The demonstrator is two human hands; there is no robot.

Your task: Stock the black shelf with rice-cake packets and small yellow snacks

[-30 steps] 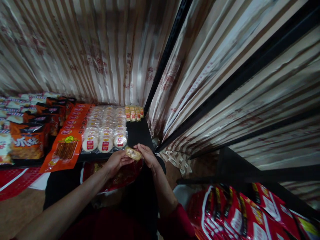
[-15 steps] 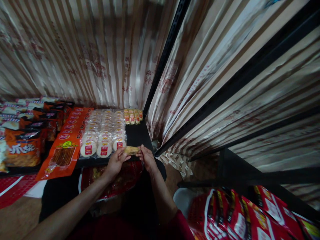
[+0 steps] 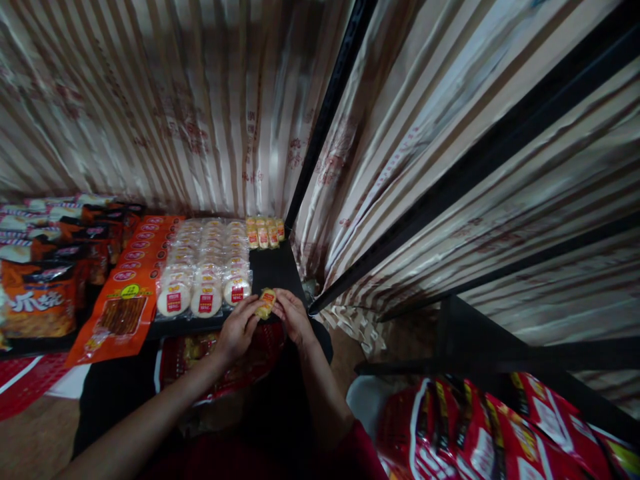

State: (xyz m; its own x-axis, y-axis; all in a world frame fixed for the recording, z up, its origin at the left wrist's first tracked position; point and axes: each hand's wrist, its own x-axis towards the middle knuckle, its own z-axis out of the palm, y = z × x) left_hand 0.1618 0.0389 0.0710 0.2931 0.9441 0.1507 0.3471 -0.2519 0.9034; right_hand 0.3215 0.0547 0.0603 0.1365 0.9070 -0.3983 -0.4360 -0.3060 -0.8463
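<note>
Between my two hands is a small yellow snack packet (image 3: 267, 303) with a red and orange label facing up. My left hand (image 3: 240, 327) pinches its left side, and my right hand (image 3: 294, 316) grips its right side. The packet is above the front edge of a black shelf (image 3: 275, 270). Behind it, at the shelf's back corner, similar yellow snack packets (image 3: 263, 235) stand in short rows. Just left of my left hand are rows of round white rice crackers (image 3: 206, 298) in clear wrappers with red labels.
Orange strip packs (image 3: 120, 310) and orange-black snack bags (image 3: 40, 300) fill the shelf's left. A red bag (image 3: 173, 367) with yellowish packets is beneath my hands. Black posts (image 3: 330, 107) frame the corner, with striped curtain (image 3: 210, 120) behind. Red packages (image 3: 480, 433) lie lower right.
The yellow packet has been turned in my fingers: its long plain side showed before, and now its labelled face shows. Both hands stay near the same place.
</note>
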